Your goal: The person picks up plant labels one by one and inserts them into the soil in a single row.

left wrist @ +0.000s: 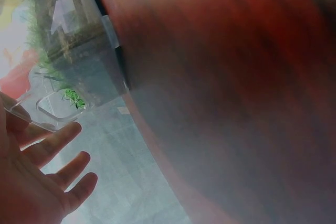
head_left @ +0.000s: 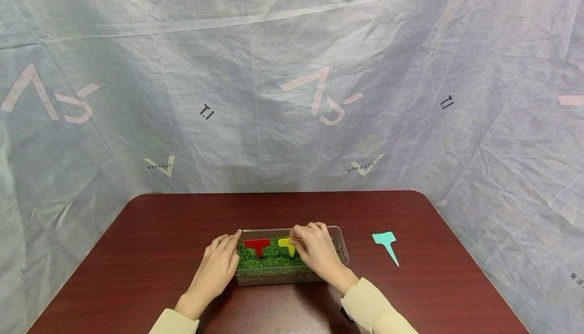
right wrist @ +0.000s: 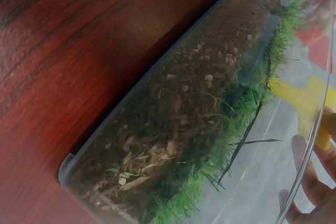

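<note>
A clear plastic box (head_left: 274, 277) holds soil (right wrist: 173, 114) and green grass (head_left: 255, 262). Upright in the grass, toward the left, stands a red T-shaped plant label (head_left: 258, 245). To its right is a yellow T-shaped plant label (head_left: 287, 244), its stem down in the grass. My right hand (head_left: 318, 251) reaches over the box's front side and pinches the yellow label's top. At the box's left end rests my left hand (head_left: 218, 263), its fingers (left wrist: 58, 142) extended and touching the rim. The yellow label's right part is hidden behind my right fingers.
A turquoise T-shaped plant label (head_left: 386, 243) lies flat on the dark red wooden table (head_left: 150, 253), right of the box. Grey printed cloth (head_left: 255, 136) hangs behind the table and along both sides.
</note>
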`<control>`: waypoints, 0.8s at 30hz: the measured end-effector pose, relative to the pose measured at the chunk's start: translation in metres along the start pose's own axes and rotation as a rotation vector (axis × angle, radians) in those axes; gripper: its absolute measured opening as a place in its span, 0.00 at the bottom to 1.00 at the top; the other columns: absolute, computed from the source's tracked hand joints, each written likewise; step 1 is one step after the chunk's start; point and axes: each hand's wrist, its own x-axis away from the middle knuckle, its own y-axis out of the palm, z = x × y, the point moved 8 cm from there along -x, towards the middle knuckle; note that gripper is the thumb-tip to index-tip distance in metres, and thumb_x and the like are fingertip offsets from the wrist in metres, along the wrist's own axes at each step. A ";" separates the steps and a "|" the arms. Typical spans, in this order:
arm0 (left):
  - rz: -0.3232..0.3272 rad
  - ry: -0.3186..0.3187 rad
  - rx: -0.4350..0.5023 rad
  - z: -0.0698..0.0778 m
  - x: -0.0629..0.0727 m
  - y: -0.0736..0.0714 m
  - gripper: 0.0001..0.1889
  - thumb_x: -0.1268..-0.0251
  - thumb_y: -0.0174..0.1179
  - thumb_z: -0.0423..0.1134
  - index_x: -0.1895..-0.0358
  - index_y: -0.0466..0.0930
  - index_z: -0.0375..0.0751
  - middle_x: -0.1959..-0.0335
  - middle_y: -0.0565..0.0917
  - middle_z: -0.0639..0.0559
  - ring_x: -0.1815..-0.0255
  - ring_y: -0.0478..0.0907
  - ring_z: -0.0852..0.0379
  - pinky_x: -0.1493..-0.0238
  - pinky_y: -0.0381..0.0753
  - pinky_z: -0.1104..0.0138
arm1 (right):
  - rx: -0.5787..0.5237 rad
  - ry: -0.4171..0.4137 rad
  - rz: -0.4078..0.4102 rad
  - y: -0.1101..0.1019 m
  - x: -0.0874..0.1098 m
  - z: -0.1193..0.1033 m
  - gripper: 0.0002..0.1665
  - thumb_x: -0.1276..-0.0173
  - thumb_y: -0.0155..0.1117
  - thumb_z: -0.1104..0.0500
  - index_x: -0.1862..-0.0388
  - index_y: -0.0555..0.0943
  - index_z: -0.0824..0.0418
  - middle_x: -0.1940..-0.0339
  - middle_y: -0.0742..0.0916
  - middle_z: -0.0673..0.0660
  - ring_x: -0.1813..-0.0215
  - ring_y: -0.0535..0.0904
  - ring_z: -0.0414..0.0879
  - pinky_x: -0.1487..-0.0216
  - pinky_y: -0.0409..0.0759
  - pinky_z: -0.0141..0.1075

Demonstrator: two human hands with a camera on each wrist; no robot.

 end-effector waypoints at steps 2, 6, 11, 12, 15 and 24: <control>0.000 0.000 0.000 0.000 0.000 0.000 0.25 0.35 0.48 0.36 0.33 0.63 0.41 0.43 0.76 0.45 0.39 0.67 0.44 0.44 0.66 0.47 | -0.003 -0.005 -0.001 0.001 0.000 0.000 0.08 0.44 0.67 0.59 0.71 0.77 0.48 0.74 0.84 0.40 0.71 0.73 0.37 0.50 0.71 0.44; 0.006 0.005 -0.005 0.002 0.000 -0.002 0.25 0.35 0.49 0.35 0.34 0.64 0.41 0.44 0.76 0.45 0.39 0.67 0.43 0.44 0.67 0.47 | -0.005 -0.006 -0.008 0.003 -0.001 0.000 0.07 0.44 0.67 0.59 0.70 0.77 0.49 0.74 0.84 0.40 0.71 0.73 0.37 0.50 0.71 0.44; 0.018 0.012 -0.010 0.003 0.001 -0.003 0.25 0.35 0.49 0.35 0.34 0.64 0.40 0.44 0.77 0.44 0.40 0.68 0.43 0.45 0.67 0.47 | 0.010 0.003 -0.027 0.005 -0.002 0.001 0.07 0.43 0.66 0.58 0.70 0.76 0.49 0.75 0.83 0.40 0.71 0.73 0.37 0.49 0.71 0.44; 0.016 0.011 -0.009 0.003 0.001 -0.003 0.25 0.35 0.49 0.35 0.34 0.64 0.40 0.44 0.76 0.44 0.40 0.68 0.43 0.45 0.67 0.47 | 0.013 0.005 -0.031 0.006 -0.002 0.001 0.07 0.43 0.66 0.58 0.71 0.76 0.48 0.76 0.83 0.39 0.72 0.72 0.37 0.49 0.71 0.44; 0.010 0.012 -0.007 0.002 0.000 -0.002 0.25 0.35 0.49 0.35 0.34 0.64 0.40 0.44 0.76 0.44 0.40 0.68 0.43 0.45 0.67 0.47 | 0.015 0.006 -0.039 0.007 -0.002 0.000 0.08 0.43 0.66 0.59 0.71 0.75 0.49 0.77 0.82 0.39 0.72 0.72 0.37 0.49 0.71 0.44; 0.016 0.013 -0.007 0.001 0.000 -0.001 0.25 0.35 0.49 0.35 0.34 0.64 0.40 0.44 0.77 0.45 0.40 0.68 0.43 0.45 0.67 0.47 | 0.031 -0.023 -0.051 0.011 -0.001 -0.004 0.06 0.41 0.64 0.58 0.70 0.75 0.49 0.77 0.83 0.41 0.70 0.74 0.39 0.49 0.71 0.46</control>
